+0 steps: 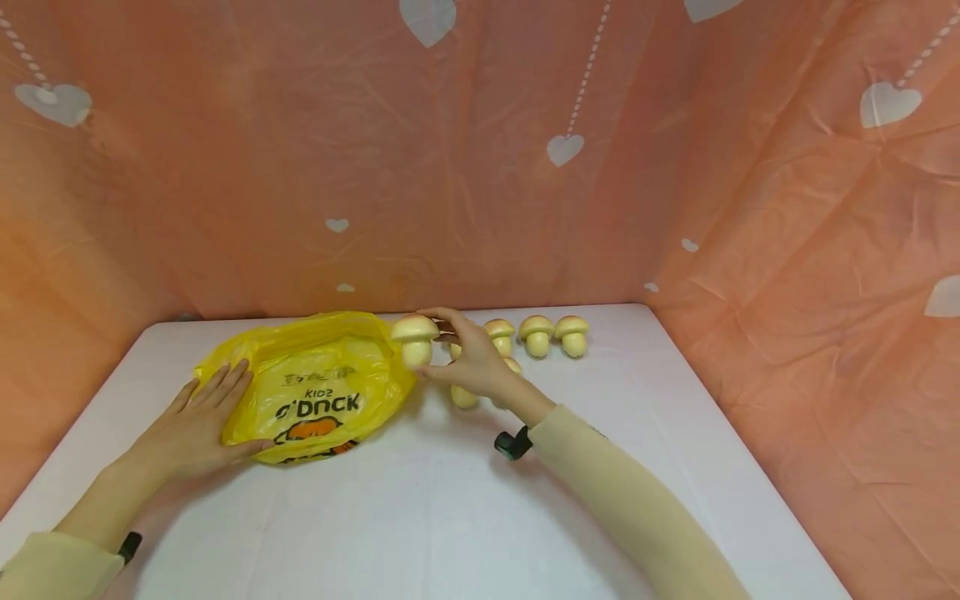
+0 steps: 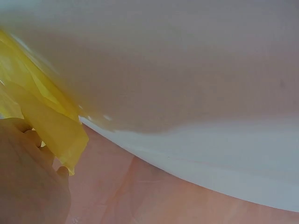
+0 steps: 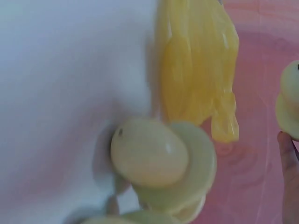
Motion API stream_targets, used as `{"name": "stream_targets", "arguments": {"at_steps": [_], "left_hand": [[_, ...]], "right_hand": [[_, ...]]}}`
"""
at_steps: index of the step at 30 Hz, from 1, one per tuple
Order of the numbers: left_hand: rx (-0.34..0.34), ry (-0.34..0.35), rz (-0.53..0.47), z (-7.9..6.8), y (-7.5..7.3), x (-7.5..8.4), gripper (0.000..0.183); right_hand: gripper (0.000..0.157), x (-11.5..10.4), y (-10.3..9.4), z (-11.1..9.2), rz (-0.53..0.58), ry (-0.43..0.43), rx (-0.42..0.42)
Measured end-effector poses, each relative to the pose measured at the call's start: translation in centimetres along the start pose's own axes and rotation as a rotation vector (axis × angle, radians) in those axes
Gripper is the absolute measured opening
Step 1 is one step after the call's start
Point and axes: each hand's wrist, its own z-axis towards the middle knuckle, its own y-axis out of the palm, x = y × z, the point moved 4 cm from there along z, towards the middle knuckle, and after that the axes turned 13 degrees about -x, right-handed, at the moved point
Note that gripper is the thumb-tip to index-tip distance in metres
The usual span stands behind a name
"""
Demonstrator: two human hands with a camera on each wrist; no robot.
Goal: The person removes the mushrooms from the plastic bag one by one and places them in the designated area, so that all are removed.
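Note:
A yellow plastic bag (image 1: 318, 383) with printed lettering lies flat on the table, its rim raised around the edge. My left hand (image 1: 183, 429) rests on the bag's left side, fingers spread and straight, thumb along the near rim. In the left wrist view, yellow plastic (image 2: 53, 121) stands up past that hand's fingers. Just above the bag's right rim, my right hand (image 1: 480, 362) pinches a cream toy mushroom (image 1: 415, 342) between thumb and fingers, cap up. The right wrist view catches this held mushroom (image 3: 290, 93) at its edge.
Several more toy mushrooms (image 1: 536, 336) stand on the white table (image 1: 450, 517), some partly behind my right hand. One mushroom (image 3: 149, 151) looms close in the right wrist view. Orange cloth (image 1: 480, 208) with white hearts hangs behind and beside the table.

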Motion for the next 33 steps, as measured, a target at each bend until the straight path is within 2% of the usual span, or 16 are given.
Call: {"name": "stream_targets", "arguments": {"at_steps": [10, 21, 33], "left_hand": [[-0.008, -0.003, -0.015, 0.0, -0.2, 0.1, 0.116], [0.002, -0.002, -0.006, 0.0, -0.1, 0.1, 0.115], [-0.029, -0.015, -0.018, 0.1, -0.4, 0.2, 0.115]], "right_hand": [[0.077, 0.7, -3.6, -3.6, -0.020, 0.032, 0.091], [0.078, 2.6, -7.3, -8.3, -0.052, 0.089, 0.187], [0.078, 4.9, -9.8, -12.7, -0.152, 0.208, 0.271]]}}
